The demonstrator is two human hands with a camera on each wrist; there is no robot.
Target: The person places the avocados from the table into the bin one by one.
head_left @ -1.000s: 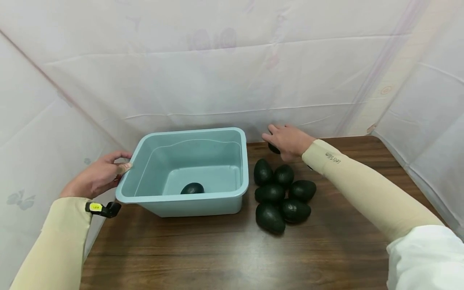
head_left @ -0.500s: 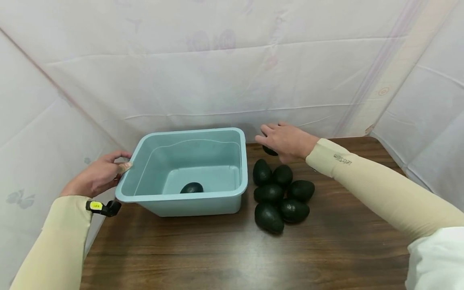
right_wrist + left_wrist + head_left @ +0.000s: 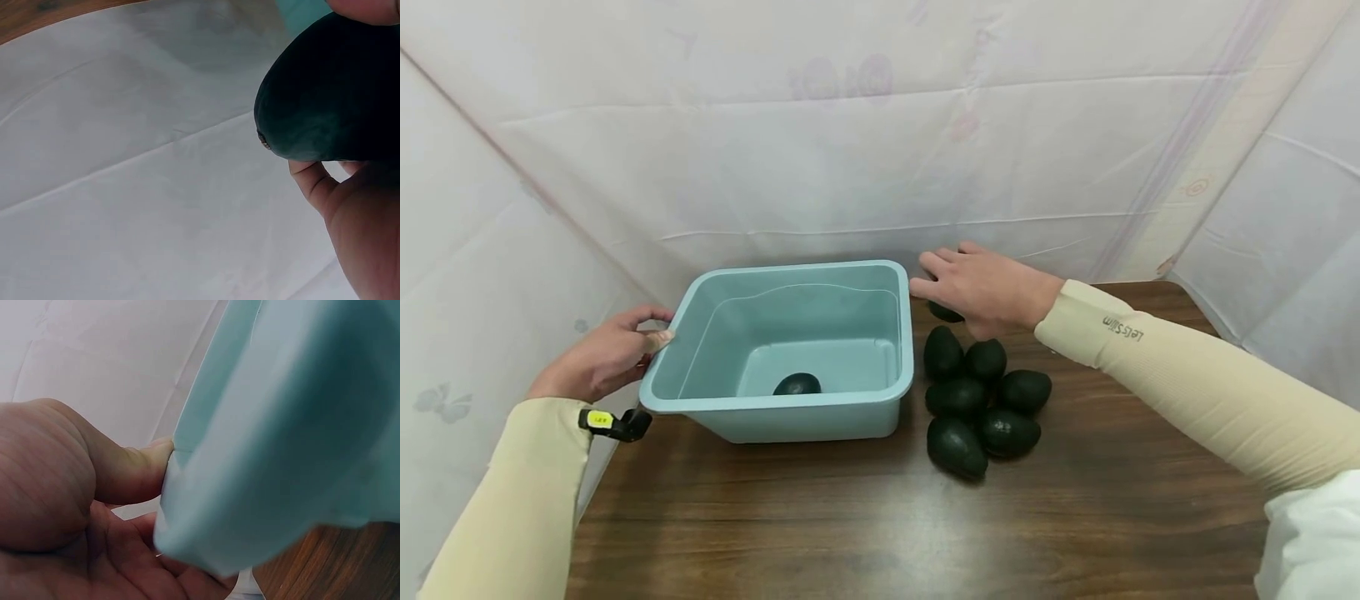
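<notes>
Right hand (image 3: 981, 287) carried avocado (image 3: 944, 313) (dark) binward.

The left hand (image 3: 597, 364) pinches with thumb curled, the right hand (image 3: 988, 287) reaches forward, its grip closed, fingers curled.

Walls: creased white fabric sheeting (image 3: 865, 133) on three sides.
Furniture: dark brown wooden table (image 3: 865, 533).
Light: soft, even.

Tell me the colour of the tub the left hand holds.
The tub is pale blue-green, clearest in the head view.
</notes>
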